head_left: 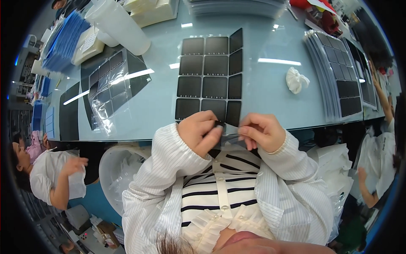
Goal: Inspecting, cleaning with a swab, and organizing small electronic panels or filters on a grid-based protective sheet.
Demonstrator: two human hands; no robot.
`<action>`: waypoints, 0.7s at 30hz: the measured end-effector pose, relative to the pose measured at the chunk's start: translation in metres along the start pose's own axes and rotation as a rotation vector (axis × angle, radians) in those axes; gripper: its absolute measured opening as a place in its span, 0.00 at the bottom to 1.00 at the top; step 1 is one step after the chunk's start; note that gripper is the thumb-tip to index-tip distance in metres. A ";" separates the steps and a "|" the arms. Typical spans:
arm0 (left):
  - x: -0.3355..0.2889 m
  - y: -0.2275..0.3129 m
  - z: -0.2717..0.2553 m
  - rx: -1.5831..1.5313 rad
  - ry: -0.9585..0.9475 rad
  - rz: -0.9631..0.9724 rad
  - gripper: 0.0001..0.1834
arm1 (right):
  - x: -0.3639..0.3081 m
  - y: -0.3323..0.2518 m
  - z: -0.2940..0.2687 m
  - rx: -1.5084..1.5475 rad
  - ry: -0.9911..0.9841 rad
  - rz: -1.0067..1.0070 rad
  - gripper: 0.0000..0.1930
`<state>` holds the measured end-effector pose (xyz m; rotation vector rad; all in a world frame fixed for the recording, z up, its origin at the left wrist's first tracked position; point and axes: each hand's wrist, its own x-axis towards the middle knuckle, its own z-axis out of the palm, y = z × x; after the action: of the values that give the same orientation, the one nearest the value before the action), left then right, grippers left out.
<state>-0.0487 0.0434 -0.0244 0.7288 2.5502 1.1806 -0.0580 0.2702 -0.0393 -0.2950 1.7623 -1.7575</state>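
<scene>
In front of me on the table lies a clear pocketed sheet (203, 76) with rows of dark rectangular panels in it. Its right-hand column of panels tilts up off the surface. At the table's near edge my left hand (199, 132) is closed, with thumb and forefinger pinching a small dark panel (220, 124). Facing it, my right hand (264, 132) is closed in a pinch on a thin clear film (231, 142), which stretches between both hands. The fingers partly hide where the film meets the panel and the sheet's lower end.
To the left lie a clear pouch sheet (111, 95), a translucent jug (120, 29) and a blue stack (65, 42). At right are crumpled white tissue (297, 80) and a stack of panel sheets (338, 80). A white bin (111, 178) stands below the table; other people sit on both sides.
</scene>
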 end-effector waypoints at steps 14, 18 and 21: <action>0.032 0.036 -0.026 0.280 -0.011 -0.233 0.18 | 0.001 -0.012 0.002 -0.071 -0.081 -0.066 0.09; 0.041 0.034 -0.025 0.189 -0.156 -0.264 0.26 | 0.009 -0.014 0.002 -0.065 -0.111 -0.038 0.11; 0.044 0.020 -0.026 0.110 -0.239 -0.253 0.28 | 0.014 0.002 0.000 0.068 -0.108 -0.057 0.12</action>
<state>-0.0899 0.0612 0.0068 0.5144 2.4328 0.8269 -0.0678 0.2624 -0.0452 -0.4078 1.6290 -1.8029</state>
